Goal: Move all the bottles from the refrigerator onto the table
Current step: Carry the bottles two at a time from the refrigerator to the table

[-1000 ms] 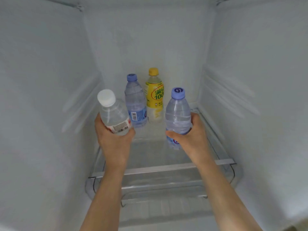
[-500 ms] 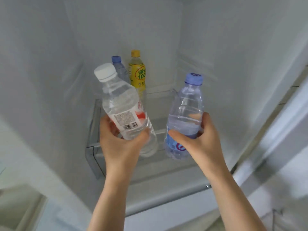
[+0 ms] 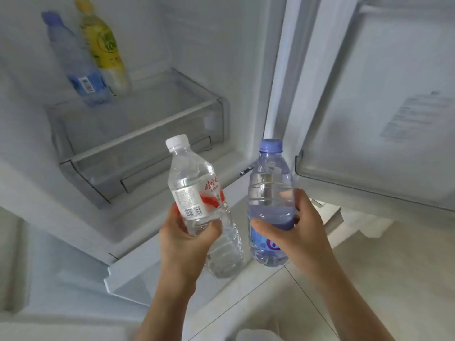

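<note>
Fridge interior [image 3: 209, 45]: smooth white plastic walls, open door [image 3: 394, 107] at right with a pale printed sticker [image 3: 416, 114] on its liner. Clear plastic drawer [image 3: 157, 114] with a glass-like shelf top sits at the cavity's bottom; two bottles stand on it at the back left, touching side by side, both blurred: a blue-cap water bottle [image 3: 76, 67] with a blue label and barcode, and a yellow drink bottle [image 3: 103, 45] with a yellow cap. Floor [image 3: 369, 254] below is pale tile with thin dark grout lines. In front of the fridge, outside the cavity, two more bottles are held up, near each other but apart. Left hand [image 3: 187, 239] has its fingers wrapped tight around the lower half of a clear water bottle [image 3: 194, 193]: white screw cap, ribbed transparent body, red-and-white label with barcode, tilted top-left. Right hand [image 3: 295, 232] has fingers closed round the middle of a blue-tinted water bottle [image 3: 269, 190]: lavender cap, ridged body, blue label with a pink-purple logo near the base, roughly upright, partly full. No desk in view.
</note>
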{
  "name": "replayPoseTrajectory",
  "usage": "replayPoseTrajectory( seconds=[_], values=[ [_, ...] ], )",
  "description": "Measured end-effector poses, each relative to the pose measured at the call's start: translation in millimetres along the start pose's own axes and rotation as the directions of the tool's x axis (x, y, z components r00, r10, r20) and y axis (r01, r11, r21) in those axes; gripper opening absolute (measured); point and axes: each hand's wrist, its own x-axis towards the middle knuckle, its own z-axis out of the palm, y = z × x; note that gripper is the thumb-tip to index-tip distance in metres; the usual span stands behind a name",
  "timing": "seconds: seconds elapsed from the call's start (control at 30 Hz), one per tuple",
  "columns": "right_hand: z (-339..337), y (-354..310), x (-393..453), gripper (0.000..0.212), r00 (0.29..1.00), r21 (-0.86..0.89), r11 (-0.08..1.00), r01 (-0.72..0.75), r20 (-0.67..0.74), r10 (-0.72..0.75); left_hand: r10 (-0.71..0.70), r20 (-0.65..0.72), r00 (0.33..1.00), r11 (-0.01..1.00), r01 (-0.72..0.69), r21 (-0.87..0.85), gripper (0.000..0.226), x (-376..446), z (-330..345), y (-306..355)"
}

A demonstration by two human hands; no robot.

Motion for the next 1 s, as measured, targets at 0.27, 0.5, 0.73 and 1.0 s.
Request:
replayPoseTrajectory(
  seconds=[0.27,0.5,0.73,1.0],
  values=[
    [-79.4,60.1,-76.5,0.079,0.96,-0.066,0.974,-0.216,-0.198,0.199,-0.233,0.312,0.921,0.964,0.177,0.199,0.044,-65.3,61.0,-36.0],
    [-163.3,101.3,-139.3,0.081,0.89,-0.093,0.931,-0.354,-0.341,0.304,-0.382,0.452,0.806,0.919,0.279,0.28,0.043,-130.1,136.7,-63.4],
    [-282.4,141.4,-208.7,0.067,0.806,-0.084,0.882,-0.464,-0.453,0.381,-0.49,0.571,0.659,0.871,0.338,0.357,0.045,-235.7,235.6,-88.4],
    [-398.3,185.4,-251.0,0.065,0.708,0.044,0.848,-0.528,-0.529,0.468,-0.477,0.654,0.587,0.875,0.254,0.411,0.047,-313.4,343.7,-102.2]
  ],
)
